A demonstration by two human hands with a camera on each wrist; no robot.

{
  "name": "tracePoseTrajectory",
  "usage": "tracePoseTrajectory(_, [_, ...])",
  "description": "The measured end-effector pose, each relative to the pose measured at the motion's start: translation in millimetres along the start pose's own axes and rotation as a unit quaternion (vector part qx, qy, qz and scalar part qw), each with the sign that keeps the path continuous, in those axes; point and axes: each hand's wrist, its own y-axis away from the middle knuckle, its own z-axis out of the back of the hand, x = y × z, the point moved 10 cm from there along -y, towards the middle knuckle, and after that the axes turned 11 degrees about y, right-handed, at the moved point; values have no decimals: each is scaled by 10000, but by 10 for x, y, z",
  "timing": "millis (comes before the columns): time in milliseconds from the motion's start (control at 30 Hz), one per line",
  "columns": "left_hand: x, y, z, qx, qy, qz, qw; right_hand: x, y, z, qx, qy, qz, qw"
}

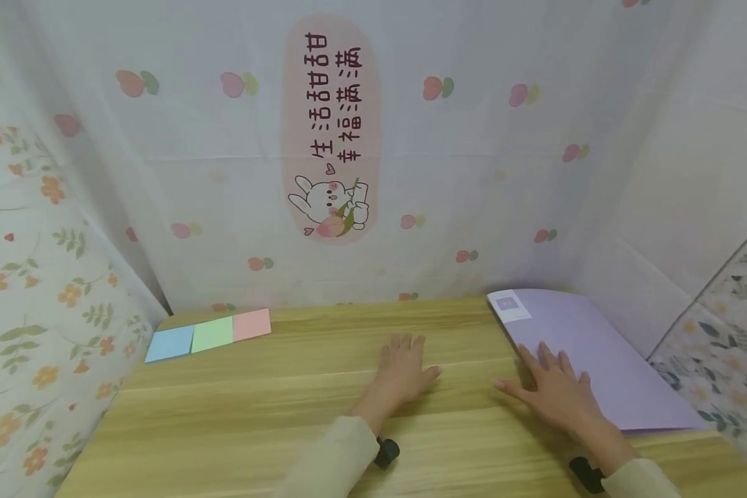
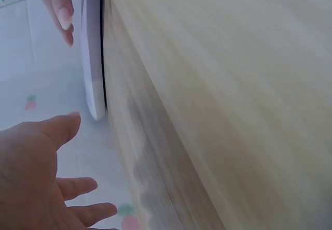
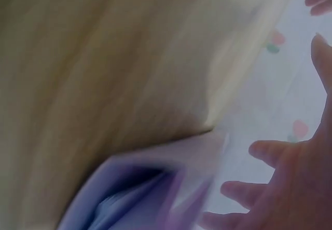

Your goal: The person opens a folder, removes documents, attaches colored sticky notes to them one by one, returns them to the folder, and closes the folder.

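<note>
Right hand (image 1: pixel 557 394): fingers spread, no grip, over the left long edge of the purple file folder (image 1: pixel 610 373); can't confirm contact. Left hand (image 1: pixel 404 370): fingers extended, nothing held, over the wood-grain table (image 1: pixel 255 429), left of the folder. Folder lies flat at the table's right side, white label (image 1: pixel 513 306) at its far left corner. Right wrist view shows its near end gapping, with what may be sheets or a pocket inside. My read: light, semi-stiff plastic, slick, hard to break but easy to crease; bends if lifted by one corner. Take the left edge, thumb under, fingers on top, and keep the gap pinched so contents don't slide. Blue (image 1: pixel 170 344), green (image 1: pixel 212 335) and pink sticky notes (image 1: pixel 252 325) sit far left, well apart.
</note>
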Motion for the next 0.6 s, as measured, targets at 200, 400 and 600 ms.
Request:
tracePoseTrajectory(200, [-241, -128, -123, -40, 276, -106, 9996, -298, 72, -77, 134, 43, -216, 9997])
tracePoseTrajectory(400, [-506, -277, -267, -252, 475, -374, 9979, -564, 103, -99, 254, 9, -466, 9986])
tracePoseTrajectory(600, [-687, -318, -575, -34, 466, -387, 9982, -813, 154, -140, 477, -150, -745, 9960])
